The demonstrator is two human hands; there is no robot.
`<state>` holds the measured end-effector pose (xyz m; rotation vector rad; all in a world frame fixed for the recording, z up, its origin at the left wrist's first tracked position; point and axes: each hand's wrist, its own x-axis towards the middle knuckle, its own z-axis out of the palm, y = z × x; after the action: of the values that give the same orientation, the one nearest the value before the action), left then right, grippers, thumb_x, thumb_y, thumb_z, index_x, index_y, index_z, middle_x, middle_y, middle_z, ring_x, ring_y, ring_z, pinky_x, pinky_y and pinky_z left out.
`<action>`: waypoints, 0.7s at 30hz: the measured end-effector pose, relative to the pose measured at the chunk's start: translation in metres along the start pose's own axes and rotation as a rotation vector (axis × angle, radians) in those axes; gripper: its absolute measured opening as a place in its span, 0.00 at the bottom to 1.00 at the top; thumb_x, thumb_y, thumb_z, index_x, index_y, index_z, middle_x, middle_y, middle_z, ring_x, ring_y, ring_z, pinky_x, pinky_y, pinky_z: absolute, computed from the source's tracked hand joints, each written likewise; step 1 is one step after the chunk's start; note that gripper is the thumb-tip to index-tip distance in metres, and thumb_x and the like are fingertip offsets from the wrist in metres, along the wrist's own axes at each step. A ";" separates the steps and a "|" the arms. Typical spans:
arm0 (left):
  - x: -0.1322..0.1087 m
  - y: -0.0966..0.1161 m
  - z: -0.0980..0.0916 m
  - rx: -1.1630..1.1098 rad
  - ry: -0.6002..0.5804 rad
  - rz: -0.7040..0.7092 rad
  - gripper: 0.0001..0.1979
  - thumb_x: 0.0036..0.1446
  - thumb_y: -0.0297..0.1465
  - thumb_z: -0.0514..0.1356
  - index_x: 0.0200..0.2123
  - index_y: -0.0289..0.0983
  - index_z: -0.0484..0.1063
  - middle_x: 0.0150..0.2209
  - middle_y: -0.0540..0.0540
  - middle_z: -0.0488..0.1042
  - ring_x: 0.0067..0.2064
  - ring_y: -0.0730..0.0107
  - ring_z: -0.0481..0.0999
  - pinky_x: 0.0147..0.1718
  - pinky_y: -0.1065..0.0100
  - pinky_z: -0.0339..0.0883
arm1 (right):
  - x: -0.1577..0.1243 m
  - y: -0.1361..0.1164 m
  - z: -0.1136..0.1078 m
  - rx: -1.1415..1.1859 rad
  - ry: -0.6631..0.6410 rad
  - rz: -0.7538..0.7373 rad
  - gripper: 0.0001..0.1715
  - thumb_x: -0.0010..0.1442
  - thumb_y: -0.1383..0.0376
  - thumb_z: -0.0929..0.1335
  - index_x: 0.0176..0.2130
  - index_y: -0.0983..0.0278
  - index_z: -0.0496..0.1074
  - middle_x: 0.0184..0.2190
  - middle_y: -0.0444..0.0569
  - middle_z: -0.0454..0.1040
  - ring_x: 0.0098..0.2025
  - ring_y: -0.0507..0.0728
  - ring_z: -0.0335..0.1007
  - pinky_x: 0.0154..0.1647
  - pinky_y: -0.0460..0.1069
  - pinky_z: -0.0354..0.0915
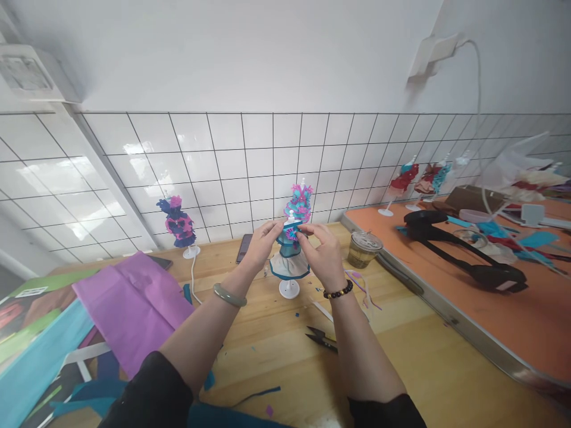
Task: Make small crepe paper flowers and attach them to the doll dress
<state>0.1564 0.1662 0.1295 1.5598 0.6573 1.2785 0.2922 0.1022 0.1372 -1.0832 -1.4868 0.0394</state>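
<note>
A small white mannequin stand (289,289) wears a teal and white paper dress (289,264) with a pink flower on the chest. My left hand (261,242) pinches the dress's upper left side. My right hand (322,254) pinches the flower piece at the front. Both hands are closed on the dress. A second dressed mannequin (300,202) in teal and pink stands just behind it, partly hidden.
A navy and pink dressed mannequin (178,224) stands at the left by the tiled wall. Purple tissue paper (134,306) and teal sheets (40,356) lie left. Black snips (322,339), a phone (244,247) and a lidded cup (363,248) sit nearby. An orange table (513,309) holds more mannequins at the right.
</note>
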 end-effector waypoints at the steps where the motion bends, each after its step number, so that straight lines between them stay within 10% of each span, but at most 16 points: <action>1: 0.000 0.001 0.000 0.010 -0.007 0.000 0.16 0.52 0.40 0.55 0.38 0.34 0.72 0.40 0.43 0.73 0.41 0.68 0.69 0.41 0.67 0.61 | 0.000 0.000 -0.001 -0.004 -0.009 -0.005 0.10 0.55 0.66 0.63 0.37 0.61 0.72 0.35 0.49 0.72 0.41 0.56 0.67 0.45 0.53 0.63; 21: -0.003 0.008 0.001 0.022 0.026 0.005 0.18 0.52 0.40 0.55 0.42 0.35 0.71 0.43 0.43 0.73 0.44 0.66 0.70 0.41 0.67 0.63 | 0.004 0.006 -0.010 0.387 0.123 0.236 0.10 0.53 0.63 0.67 0.36 0.64 0.73 0.35 0.50 0.74 0.38 0.55 0.70 0.41 0.53 0.66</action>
<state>0.1548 0.1602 0.1356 1.5655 0.6866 1.3010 0.3043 0.1029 0.1394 -0.9203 -1.1738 0.4027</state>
